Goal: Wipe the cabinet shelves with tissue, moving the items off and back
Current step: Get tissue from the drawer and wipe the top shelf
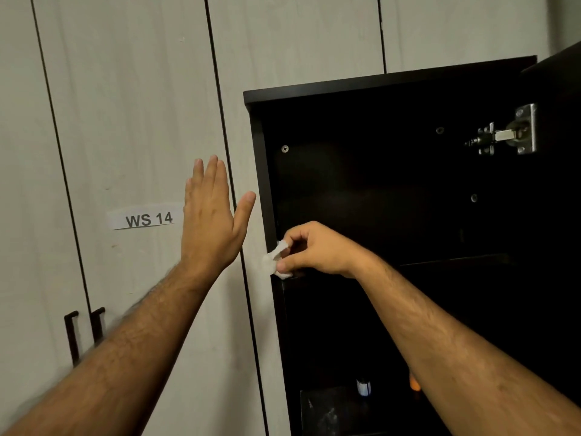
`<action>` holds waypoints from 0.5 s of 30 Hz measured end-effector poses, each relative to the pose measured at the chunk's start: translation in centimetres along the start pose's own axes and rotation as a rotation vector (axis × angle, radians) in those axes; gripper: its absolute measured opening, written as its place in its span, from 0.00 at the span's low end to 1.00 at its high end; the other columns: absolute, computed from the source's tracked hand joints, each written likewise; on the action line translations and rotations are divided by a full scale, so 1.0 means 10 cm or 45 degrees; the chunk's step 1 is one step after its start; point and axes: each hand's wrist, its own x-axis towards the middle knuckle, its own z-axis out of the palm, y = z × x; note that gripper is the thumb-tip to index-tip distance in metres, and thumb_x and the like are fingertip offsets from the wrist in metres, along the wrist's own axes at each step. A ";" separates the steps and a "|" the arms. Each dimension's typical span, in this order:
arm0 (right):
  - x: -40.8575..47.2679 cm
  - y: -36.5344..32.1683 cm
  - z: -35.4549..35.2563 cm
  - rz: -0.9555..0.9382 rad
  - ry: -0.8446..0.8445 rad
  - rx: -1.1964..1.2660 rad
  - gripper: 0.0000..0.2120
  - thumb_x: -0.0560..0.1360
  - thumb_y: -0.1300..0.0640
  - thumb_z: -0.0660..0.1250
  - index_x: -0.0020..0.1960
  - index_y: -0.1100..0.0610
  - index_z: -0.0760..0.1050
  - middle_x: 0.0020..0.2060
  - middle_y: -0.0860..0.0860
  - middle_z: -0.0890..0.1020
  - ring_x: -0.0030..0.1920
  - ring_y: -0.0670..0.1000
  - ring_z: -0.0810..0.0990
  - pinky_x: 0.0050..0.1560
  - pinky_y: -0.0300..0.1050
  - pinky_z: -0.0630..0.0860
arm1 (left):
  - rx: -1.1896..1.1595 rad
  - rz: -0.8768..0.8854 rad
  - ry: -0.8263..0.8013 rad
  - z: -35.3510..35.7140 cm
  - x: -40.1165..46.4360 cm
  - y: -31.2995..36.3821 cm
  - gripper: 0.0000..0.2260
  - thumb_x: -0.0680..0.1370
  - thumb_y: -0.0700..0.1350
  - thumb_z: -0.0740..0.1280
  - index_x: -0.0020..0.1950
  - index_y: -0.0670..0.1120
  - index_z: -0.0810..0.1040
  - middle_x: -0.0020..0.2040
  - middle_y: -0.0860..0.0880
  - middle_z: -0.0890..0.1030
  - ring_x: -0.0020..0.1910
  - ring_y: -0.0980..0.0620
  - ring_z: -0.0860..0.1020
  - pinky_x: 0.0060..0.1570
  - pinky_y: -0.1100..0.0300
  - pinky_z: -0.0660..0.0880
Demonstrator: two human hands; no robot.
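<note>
I see my right hand (pixel 314 250) pinching a crumpled white tissue (pixel 276 261) at the left front corner of the upper shelf (pixel 452 261) in the dark cabinet (pixel 390 86). My left hand (pixel 213 221) is raised flat, fingers straight and thumb spread, in front of the pale wall panel (pixel 132 121) near the label (pixel 145 218). Deeper inside, a metal hinge (pixel 509 132) shows; below, a small bottle (pixel 363 387).

The open cabinet (pixel 393 184) stands right of the wardrobe doors (pixel 132 121), its door hinge (pixel 509 133) at the upper right. The right hand (pixel 314 250) pinches a tissue (pixel 275 261) at the left front end of the shelf (pixel 456 261); the left hand (pixel 210 221) lies before the wardrobe doors, right of a label (pixel 146 218). A small bottle (pixel 363 387) stands lower in the cabinet.
</note>
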 end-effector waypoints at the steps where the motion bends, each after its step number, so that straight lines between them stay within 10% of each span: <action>1: 0.02 -0.04 0.00 -0.004 0.056 0.021 0.11 0.69 0.60 0.76 0.46 0.65 0.78 0.41 0.52 0.83 0.42 0.47 0.83 0.47 0.43 0.81 | -0.004 0.011 -0.005 -0.01 0.01 -0.02 0.32 0.81 0.61 0.50 0.80 0.43 0.50 0.80 0.46 0.52 0.79 0.50 0.44 0.77 0.50 0.45; 8: 0.13 -0.36 0.17 -0.190 0.692 0.064 0.11 0.70 0.56 0.76 0.42 0.60 0.76 0.39 0.50 0.80 0.40 0.50 0.81 0.41 0.45 0.82 | -0.117 0.062 -0.022 -0.07 0.03 -0.14 0.32 0.81 0.60 0.50 0.80 0.43 0.50 0.80 0.47 0.51 0.79 0.51 0.43 0.77 0.50 0.45; 15: -0.20 -0.32 0.40 0.283 0.397 -0.460 0.13 0.65 0.57 0.79 0.41 0.58 0.76 0.44 0.45 0.81 0.48 0.42 0.79 0.49 0.43 0.79 | -0.166 0.073 -0.052 -0.09 -0.05 -0.24 0.33 0.81 0.62 0.48 0.80 0.44 0.49 0.80 0.48 0.50 0.79 0.52 0.42 0.77 0.52 0.43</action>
